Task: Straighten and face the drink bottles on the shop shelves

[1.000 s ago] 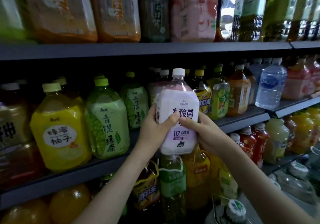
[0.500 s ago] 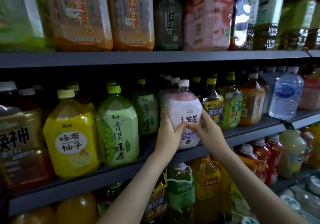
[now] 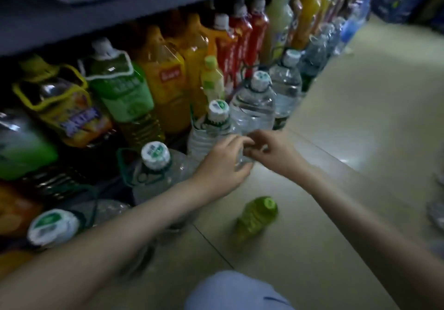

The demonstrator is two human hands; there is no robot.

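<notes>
i count five clear water jugs (image 3: 252,108) with white-and-green caps; the ones farther back blur together. one small green bottle (image 3: 255,217) lies on the floor (image 3: 360,117). one slim pale-green bottle (image 3: 212,81) stands among the jugs. behind them i make out one green-labelled bottle (image 3: 120,88), one yellow-labelled bottle (image 3: 62,108), at least two orange juice bottles (image 3: 168,93), and two or three red bottles (image 3: 225,45).

Arms and clothing of the person, head view
The left forearm (image 3: 120,233) and right forearm (image 3: 348,213) are bare along their whole visible length, as are the left hand (image 3: 221,163) and right hand (image 3: 276,151). At the lower edge is a rounded patch of pale blue clothing (image 3: 235,290) with a short dark mark (image 3: 274,299); blur hides finer detail
</notes>
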